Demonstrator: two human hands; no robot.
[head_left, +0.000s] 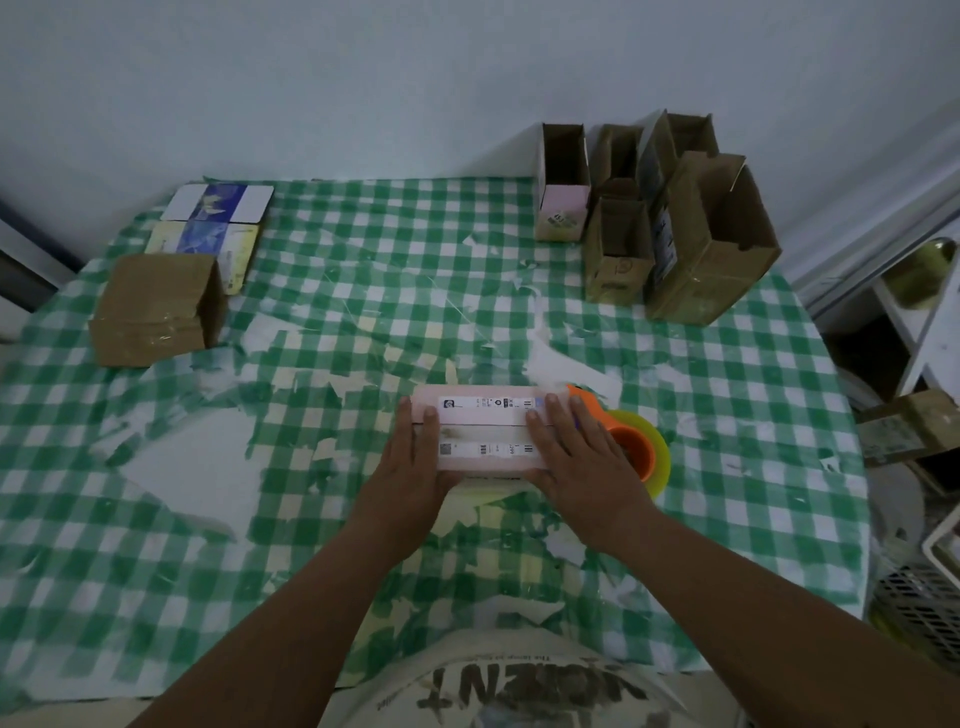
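hands rest on a pink box that lies flat on a green and white checked tablecloth, near the middle of the table and just in front of the person. left hand lies over the left end of the box, its fingers stretched out nearly straight across the top and reaching the far edge; whether the thumb hooks round the side cannot be told. right hand lies flat on the right end, fingers straight and a little spread, pressing down rather than curling round anything. between the two hands the top of the box shows two white label strips with small print and barcodes, one along the far edge and one nearer.

just beside the right hand, partly hidden behind it, sits an orange tape dispenser with a yellowish roll. at the far right of the table stands a cluster of open cardboard boxes, one of them pink at its base. at the far left sits a taped brown box, with two flat printed cartons behind it. the cloth is torn and patchy in many places. a printed shirt fills the bottom edge.
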